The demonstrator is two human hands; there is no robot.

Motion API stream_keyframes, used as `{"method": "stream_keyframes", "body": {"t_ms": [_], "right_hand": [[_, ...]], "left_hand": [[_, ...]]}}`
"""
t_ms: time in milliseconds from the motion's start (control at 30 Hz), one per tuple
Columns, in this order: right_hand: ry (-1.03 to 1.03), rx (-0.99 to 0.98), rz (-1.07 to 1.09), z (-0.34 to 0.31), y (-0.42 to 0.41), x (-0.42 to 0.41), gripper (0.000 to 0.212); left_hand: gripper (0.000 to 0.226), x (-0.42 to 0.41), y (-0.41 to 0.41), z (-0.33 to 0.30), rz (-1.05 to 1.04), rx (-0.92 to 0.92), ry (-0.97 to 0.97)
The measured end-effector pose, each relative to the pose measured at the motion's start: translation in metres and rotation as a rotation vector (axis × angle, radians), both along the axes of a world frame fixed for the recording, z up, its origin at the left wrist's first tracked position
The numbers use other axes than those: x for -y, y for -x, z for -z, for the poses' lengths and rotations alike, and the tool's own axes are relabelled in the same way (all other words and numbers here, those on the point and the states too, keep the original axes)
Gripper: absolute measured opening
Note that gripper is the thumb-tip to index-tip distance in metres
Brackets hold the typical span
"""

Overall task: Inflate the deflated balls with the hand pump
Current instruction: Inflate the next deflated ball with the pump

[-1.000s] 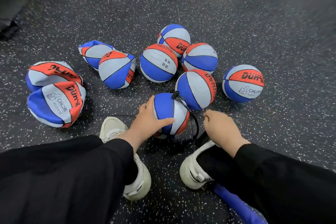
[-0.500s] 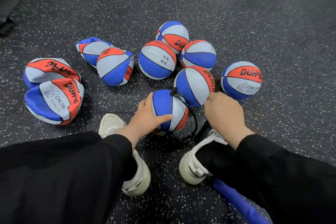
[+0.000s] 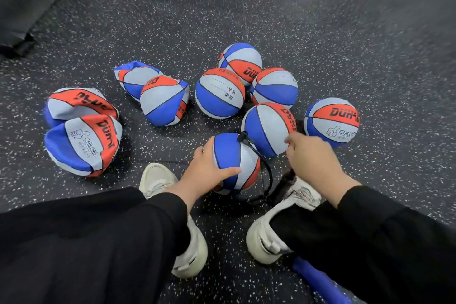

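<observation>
My left hand (image 3: 209, 171) grips a blue, grey and orange ball (image 3: 235, 155) on the floor between my feet. A black hose (image 3: 267, 170) runs from the valve on top of this ball down to the hand pump, whose dark shaft (image 3: 283, 184) stands by my right shoe. Above that shaft, my right hand (image 3: 311, 158) is curled over the pump's handle, which it hides. Several crumpled, deflated balls (image 3: 84, 143) lie at the left. Several round, inflated balls (image 3: 219, 92) sit in a cluster beyond my hands.
The floor is black rubber with white specks (image 3: 320, 32). My white shoes (image 3: 192, 249) stand on either side of the held ball. A blue tube-like object (image 3: 318, 279) lies at the bottom right. A dark mat edge (image 3: 22, 39) is at the far left.
My right hand has risen along the pump, away from the shoe and towards the ball cluster. My left hand has stayed on the ball. The camera has tilted slightly.
</observation>
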State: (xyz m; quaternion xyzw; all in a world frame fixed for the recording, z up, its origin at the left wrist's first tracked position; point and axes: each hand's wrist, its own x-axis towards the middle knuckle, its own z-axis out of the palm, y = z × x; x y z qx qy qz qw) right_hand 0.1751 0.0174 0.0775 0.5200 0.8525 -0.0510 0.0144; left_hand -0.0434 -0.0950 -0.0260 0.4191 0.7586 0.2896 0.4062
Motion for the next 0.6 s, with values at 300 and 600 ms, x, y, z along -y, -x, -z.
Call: {"method": "stream_keyframes", "body": {"t_ms": [300,600], "right_hand": [[-0.234,-0.051,-0.002,-0.009,0.000,-0.007,0.018],[-0.104,0.072,-0.008,0.070,-0.010,0.044,0.016]], "left_hand": [[0.120,-0.003,0.001,0.005,0.007,-0.013,-0.009],[0.119,-0.002,-0.004,0.003,0.014,-0.014,-0.009]]}}
